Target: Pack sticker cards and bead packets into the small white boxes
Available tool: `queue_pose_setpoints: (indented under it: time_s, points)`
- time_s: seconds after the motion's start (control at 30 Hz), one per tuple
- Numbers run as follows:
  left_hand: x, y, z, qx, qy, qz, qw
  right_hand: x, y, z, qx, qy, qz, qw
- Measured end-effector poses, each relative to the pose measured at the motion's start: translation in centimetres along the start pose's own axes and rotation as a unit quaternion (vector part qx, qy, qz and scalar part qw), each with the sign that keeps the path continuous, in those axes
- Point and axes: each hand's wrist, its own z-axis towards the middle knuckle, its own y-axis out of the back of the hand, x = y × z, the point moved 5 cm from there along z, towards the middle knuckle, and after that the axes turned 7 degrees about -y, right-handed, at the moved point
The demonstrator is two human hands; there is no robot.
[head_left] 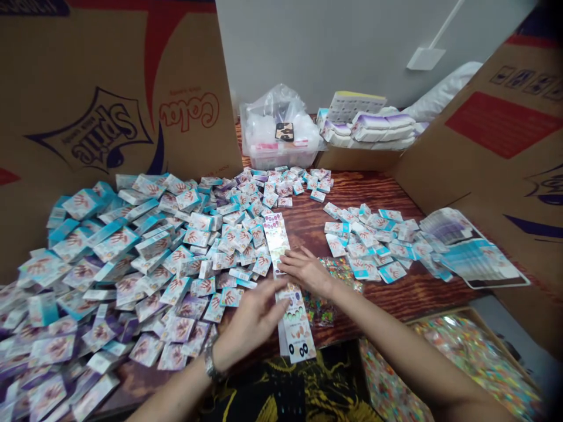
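Left hand [250,321] spread on printed card strip [297,326], right hand [305,271] flat across it; light even pressure keeps strip steady.

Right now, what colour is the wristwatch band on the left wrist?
The wristwatch band is silver metal, clearest in the head view.

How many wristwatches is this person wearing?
1: a metal wristwatch on the left wrist, just behind the left hand; the right arm shows none.
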Motion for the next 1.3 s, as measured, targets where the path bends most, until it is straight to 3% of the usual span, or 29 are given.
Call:
queue_pose_setpoints:
  time_s: [0.03, 0.1, 0.2, 0.27, 0.37, 0.47, 0.53, 0.67, 0.73, 0.83, 0.9, 0.97, 1.07, 1.13, 1.23, 1.3]
  points:
    - [0.3, -1.4, -0.7, 0.040, 0.050, -0.084, 0.994, 0.1, 0.2, -0.1, -0.004, -0.008, -0.001, 1.000]
    - [0.8, -3.7, -2.0, 0.085, 0.157, -0.248, 0.952, 0.2, 1.0, -0.5, -0.015, -0.024, 0.002, 1.000]
    - [1.4, -5.2, -2.7, 0.040, 0.282, -0.469, 0.836, 1.3, 3.9, -1.7, -0.049, -0.030, 0.027, 0.998]
    - [1.4, -5.0, -2.1, -0.009, 0.303, -0.568, 0.765, 3.1, 6.0, -2.8, -0.059, -0.002, 0.048, 0.997]
    - [1.2, -4.0, -0.5, -0.057, 0.291, -0.625, 0.722, 7.0, 7.7, -4.6, 0.029, 0.076, 0.084, 0.993]
    - [1.3, -3.5, 0.4, -0.100, 0.299, -0.612, 0.725, 9.7, 8.2, -5.9, 0.120, 0.113, 0.157, 0.974]
    - [1.5, -3.6, 0.5, -0.115, 0.304, -0.586, 0.742, 10.0, 8.7, -6.2, 0.121, 0.103, 0.221, 0.962]
    - [1.8, -3.9, -0.5, -0.111, 0.290, -0.520, 0.796, 7.2, 9.3, -5.2, 0.008, -0.034, 0.240, 0.970]
    - [1.4, -3.6, -0.7, -0.080, 0.232, -0.468, 0.849, 5.7, 9.0, -4.5, -0.050, -0.093, 0.213, 0.971]
    - [0.6, -3.0, -0.7, -0.020, 0.126, -0.342, 0.931, 4.5, 7.9, -3.1, -0.095, -0.133, 0.183, 0.969]
    - [0.7, -3.0, -0.9, 0.013, 0.132, -0.287, 0.949, 4.2, 7.4, -2.6, -0.130, -0.145, 0.162, 0.967]
    - [1.4, -3.4, -1.1, 0.016, 0.190, -0.316, 0.929, 4.6, 7.5, -2.6, -0.181, -0.129, 0.127, 0.967]
    - [2.2, -3.8, -1.3, -0.049, 0.260, -0.452, 0.852, 6.7, 7.5, -3.3, -0.223, -0.023, 0.041, 0.974]
    - [2.3, -3.7, -1.2, -0.087, 0.249, -0.532, 0.804, 8.3, 6.7, -4.1, -0.204, 0.051, -0.018, 0.978]
    - [1.9, -3.2, -1.0, -0.050, 0.201, -0.609, 0.765, 9.5, 5.3, -4.9, -0.169, 0.087, -0.064, 0.980]
    - [2.1, -2.9, -1.2, -0.035, 0.207, -0.622, 0.754, 9.3, 4.9, -4.8, -0.146, 0.085, -0.027, 0.985]
